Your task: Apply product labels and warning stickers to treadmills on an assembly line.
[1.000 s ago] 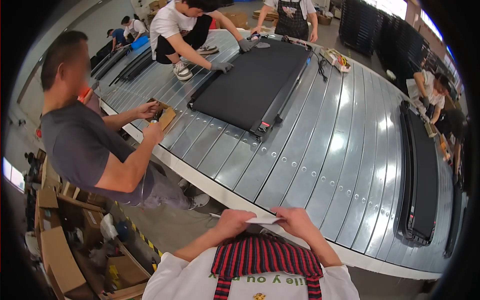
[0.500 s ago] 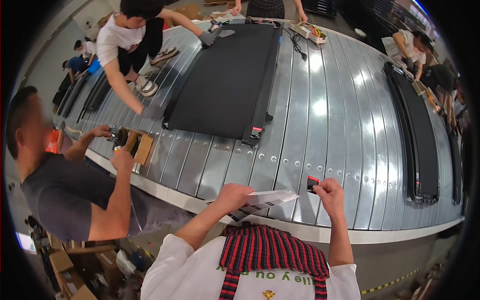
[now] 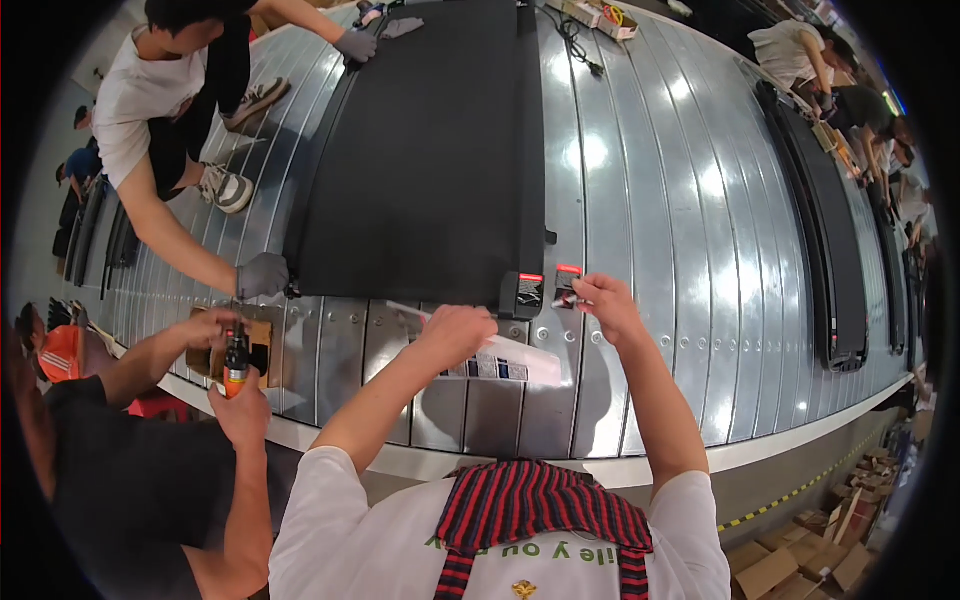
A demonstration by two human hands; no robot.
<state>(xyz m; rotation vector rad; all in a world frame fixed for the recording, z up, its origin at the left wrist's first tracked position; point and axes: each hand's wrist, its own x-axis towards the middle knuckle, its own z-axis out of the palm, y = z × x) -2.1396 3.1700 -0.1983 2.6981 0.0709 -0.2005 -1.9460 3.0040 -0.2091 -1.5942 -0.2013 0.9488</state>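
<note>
In the head view, the left hand pinches a long white label sheet lying on the ribbed metal conveyor. The right hand grips a small red-topped sticker just beside the black treadmill deck's near corner.

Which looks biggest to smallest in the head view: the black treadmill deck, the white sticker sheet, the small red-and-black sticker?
1. Black treadmill deck, by far the largest.
2. White sticker sheet under the left hand.
3. Small red-and-black sticker pinched in the right hand.
Fisheye bending does not change this order.
</note>
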